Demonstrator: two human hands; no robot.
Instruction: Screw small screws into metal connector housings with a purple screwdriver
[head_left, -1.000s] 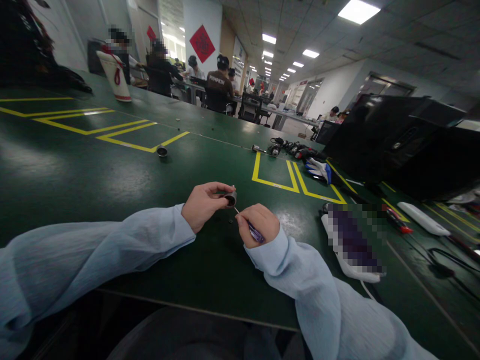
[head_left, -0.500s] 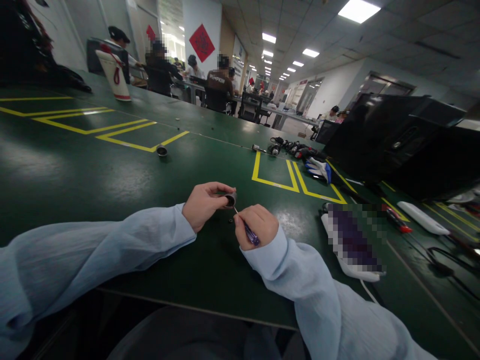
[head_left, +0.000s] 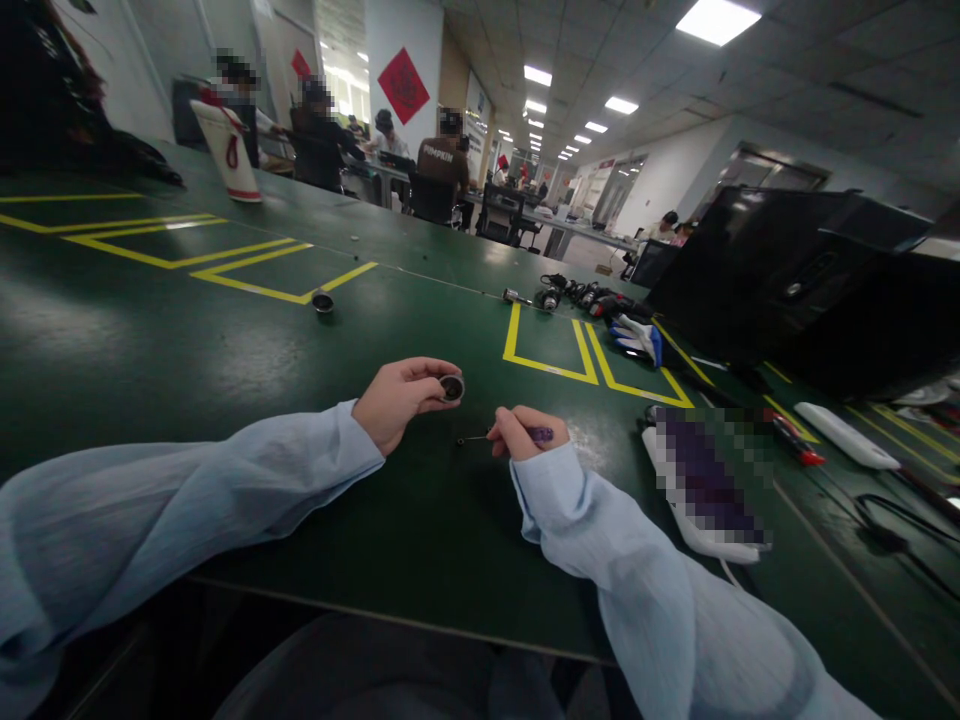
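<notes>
My left hand (head_left: 397, 402) pinches a round grey cap (head_left: 451, 387) above the green tabletop (head_left: 420, 540). My right hand (head_left: 520, 430) grips a purple-handled screwdriver (head_left: 541, 434), tip at a small dark part (head_left: 460, 441); contact unclear.

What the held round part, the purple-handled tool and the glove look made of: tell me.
Round part: probably metal, dull grey, faintly shiny rim. Tool handle: perhaps plastic, judging by its purple colour and slight gloss; thin pale shaft, likely metal. Glove: likely fabric, matte, soft-looking.

I see the left forearm (head_left: 277, 462) and right forearm (head_left: 622, 540) slant inward, the left hand (head_left: 400, 402) pinching thumb against fingers, the right hand (head_left: 523, 432) curled nearby, slightly lower.
</notes>
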